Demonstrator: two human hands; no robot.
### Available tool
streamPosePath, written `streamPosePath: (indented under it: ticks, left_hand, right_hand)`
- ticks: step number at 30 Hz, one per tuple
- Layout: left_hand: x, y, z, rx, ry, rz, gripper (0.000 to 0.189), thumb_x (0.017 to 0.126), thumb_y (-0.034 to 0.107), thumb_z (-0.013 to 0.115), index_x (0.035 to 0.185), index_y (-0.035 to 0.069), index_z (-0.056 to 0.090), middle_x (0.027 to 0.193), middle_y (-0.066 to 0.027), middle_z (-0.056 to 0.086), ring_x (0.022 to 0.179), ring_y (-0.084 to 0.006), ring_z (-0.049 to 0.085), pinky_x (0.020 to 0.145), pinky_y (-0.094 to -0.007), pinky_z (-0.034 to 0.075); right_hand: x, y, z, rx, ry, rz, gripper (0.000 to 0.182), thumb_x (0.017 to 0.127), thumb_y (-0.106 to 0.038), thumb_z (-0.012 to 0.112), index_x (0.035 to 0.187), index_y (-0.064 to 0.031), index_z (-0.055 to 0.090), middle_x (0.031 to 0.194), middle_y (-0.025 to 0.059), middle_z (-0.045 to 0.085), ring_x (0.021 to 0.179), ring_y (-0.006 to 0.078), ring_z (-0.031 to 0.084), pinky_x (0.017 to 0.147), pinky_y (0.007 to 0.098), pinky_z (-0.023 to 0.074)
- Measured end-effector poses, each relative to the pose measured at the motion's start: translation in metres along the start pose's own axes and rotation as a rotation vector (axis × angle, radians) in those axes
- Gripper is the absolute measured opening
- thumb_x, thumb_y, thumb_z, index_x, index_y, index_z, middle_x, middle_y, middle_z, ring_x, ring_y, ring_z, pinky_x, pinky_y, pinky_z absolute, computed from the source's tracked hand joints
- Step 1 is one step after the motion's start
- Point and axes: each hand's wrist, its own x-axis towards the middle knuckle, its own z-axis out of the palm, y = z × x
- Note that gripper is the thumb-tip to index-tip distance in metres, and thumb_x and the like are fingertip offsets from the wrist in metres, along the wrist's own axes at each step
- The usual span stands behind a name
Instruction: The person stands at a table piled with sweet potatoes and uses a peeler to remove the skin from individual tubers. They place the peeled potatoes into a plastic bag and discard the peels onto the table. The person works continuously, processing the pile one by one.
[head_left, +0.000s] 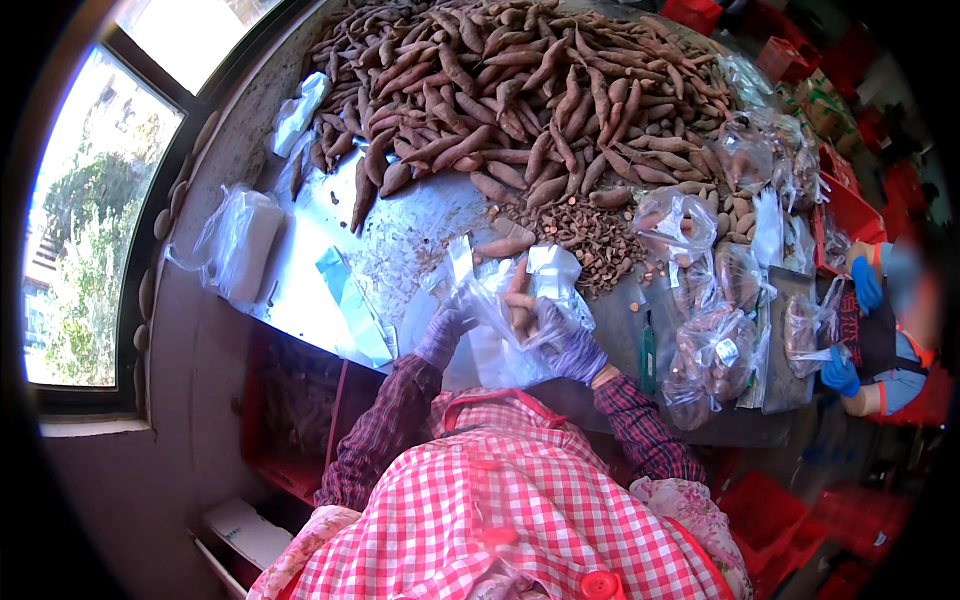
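Both my hands wear purple gloves and are at a clear plastic bag (491, 304) near the table's front edge. My left hand (445, 334) grips the bag's left side. My right hand (574, 346) has its fingers around the bag's right side. Sweet potatoes (519, 300) lie between my hands, in or at the bag's mouth; which of the two is unclear. Beneath are more white and clear plastic bags (559, 270). One loose sweet potato (506, 246) lies just beyond. Behind it are a heap of trimmed ends (592, 244) and a large pile of sweet potatoes (517, 90).
Filled clear bags (709, 360) and a green-handled tool (647, 352) are on the right. A wrapped stack (247, 244) and a blue-white packet (352, 300) lie left. Below the table's left side is a red crate (289, 420). A blue-gloved co-worker (892, 330) holds a bag at far right.
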Motion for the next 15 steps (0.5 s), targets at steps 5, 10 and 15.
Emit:
streamPosePath:
  ticks: [5, 10, 15]
  left_hand:
    - [-0.005, -0.007, -0.014, 0.254, 0.105, 0.043, 0.056, 0.071, -0.002, 0.055, 0.125, 0.005, 0.04, 0.113, -0.0119, 0.054, 0.095, -0.0188, 0.055, 0.08, -0.0282, 0.046]
    - [0.023, -0.037, -0.022, 0.731, 0.329, 0.026, 0.068, 0.076, 0.019, 0.065, 0.134, 0.01, 0.03, 0.093, -0.008, 0.061, 0.079, -0.0168, 0.058, 0.071, -0.0294, 0.048]
    - [0.061, -0.025, -0.019, 0.943, 0.317, -0.243, 0.076, 0.077, 0.039, 0.063, 0.137, 0.015, 0.024, 0.095, -0.0123, 0.059, 0.073, -0.0229, 0.061, 0.066, -0.0339, 0.049]
  right_hand:
    - [-0.019, 0.013, 0.019, -0.046, 0.207, 0.197, 0.082, 0.079, -0.024, 0.062, 0.141, -0.0074, 0.011, 0.12, 0.0233, 0.049, 0.098, 0.04, 0.055, 0.081, 0.0449, 0.0457]
    - [0.019, 0.006, 0.019, 0.035, 0.121, 0.825, 0.088, 0.076, -0.04, 0.064, 0.141, -0.0084, 0.015, 0.113, 0.0312, 0.05, 0.095, 0.0404, 0.057, 0.083, 0.044, 0.0457]
    - [0.072, 0.031, 0.025, -0.416, 0.044, 0.631, 0.078, 0.073, -0.046, 0.064, 0.131, -0.0036, 0.036, 0.118, 0.024, 0.051, 0.107, 0.0342, 0.053, 0.093, 0.0381, 0.042]
